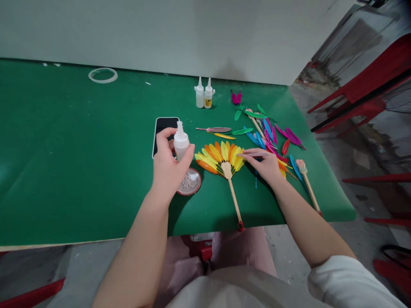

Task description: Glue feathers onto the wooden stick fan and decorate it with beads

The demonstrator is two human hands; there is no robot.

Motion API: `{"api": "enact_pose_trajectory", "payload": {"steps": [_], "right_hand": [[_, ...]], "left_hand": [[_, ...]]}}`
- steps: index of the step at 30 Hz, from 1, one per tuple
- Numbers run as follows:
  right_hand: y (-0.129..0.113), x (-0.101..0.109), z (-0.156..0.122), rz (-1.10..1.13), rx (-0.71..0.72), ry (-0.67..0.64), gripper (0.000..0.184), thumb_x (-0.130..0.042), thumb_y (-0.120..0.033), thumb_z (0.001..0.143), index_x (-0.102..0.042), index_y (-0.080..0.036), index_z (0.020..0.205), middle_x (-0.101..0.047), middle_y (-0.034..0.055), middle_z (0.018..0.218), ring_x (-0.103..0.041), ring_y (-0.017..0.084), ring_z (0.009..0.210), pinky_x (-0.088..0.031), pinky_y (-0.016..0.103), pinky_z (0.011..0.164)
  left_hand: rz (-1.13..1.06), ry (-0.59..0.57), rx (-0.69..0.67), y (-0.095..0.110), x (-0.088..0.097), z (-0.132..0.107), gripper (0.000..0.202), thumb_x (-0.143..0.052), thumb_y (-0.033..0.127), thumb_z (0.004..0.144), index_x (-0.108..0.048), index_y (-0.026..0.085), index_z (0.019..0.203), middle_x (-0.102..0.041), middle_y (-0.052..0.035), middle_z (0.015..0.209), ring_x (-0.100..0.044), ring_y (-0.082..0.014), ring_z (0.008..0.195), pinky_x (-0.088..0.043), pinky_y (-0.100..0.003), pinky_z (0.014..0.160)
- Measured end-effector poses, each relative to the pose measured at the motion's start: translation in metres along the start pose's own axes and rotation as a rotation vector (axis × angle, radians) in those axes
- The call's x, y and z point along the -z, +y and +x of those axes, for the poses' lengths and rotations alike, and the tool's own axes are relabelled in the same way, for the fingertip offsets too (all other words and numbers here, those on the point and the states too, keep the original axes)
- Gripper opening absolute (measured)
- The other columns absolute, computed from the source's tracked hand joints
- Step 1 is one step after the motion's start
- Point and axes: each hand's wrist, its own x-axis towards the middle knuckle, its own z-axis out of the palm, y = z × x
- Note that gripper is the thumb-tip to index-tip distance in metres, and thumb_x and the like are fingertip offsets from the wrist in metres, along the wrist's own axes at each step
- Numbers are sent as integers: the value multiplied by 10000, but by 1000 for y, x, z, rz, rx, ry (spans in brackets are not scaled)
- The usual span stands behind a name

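Note:
My left hand (170,160) is wrapped round a white glue bottle (181,145) with its nozzle upward, beside a small dish of beads (189,182) and a phone (157,141). A feather fan (227,169) with yellow and orange feathers and a wooden handle lies in front of me. My right hand (265,167) pinches a pair of tweezers (256,154), whose tips reach the fan's right-hand feathers. Whether the tips grip a feather is too small to tell.
Two more glue bottles (204,97) stand near the wall. Loose coloured feathers (269,132) spread to the right, along with another wooden handle (308,188). A roll of clear tape (102,75) lies at the back left of the green table (80,171). Red chairs (379,81) are at the right.

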Motion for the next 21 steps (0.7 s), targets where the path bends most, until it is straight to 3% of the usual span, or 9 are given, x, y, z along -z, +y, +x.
{"api": "enact_pose_trajectory", "payload": {"steps": [13, 17, 21], "right_hand": [[1, 0, 0, -10, -5, -9, 154, -618, -328, 748, -733, -245, 810, -706, 28, 905, -645, 181, 871, -513, 332, 825], [1, 0, 0, -17, -14, -13, 162, -613, -335, 752, -732, -245, 813, -707, 28, 906, -644, 182, 879, -509, 331, 829], [1, 0, 0, -8, -9, -7, 166, -616, -337, 748, -733, -227, 790, -709, 38, 895, -650, 184, 855, -512, 337, 826]], "left_hand": [[-2, 3, -2, 0, -1, 0, 484, -601, 318, 757, -350, 251, 1165, -619, -16, 873, -606, -158, 751, -504, -292, 640], [10, -8, -31, -1, 0, 0, 473, -600, 302, 760, -350, 253, 1159, -608, -16, 898, -600, -164, 807, -497, -307, 694], [2, -20, -84, -8, -5, 17, 458, -640, 284, 718, -408, 229, 1108, -549, -40, 1024, -579, -162, 876, -486, -323, 771]]}}
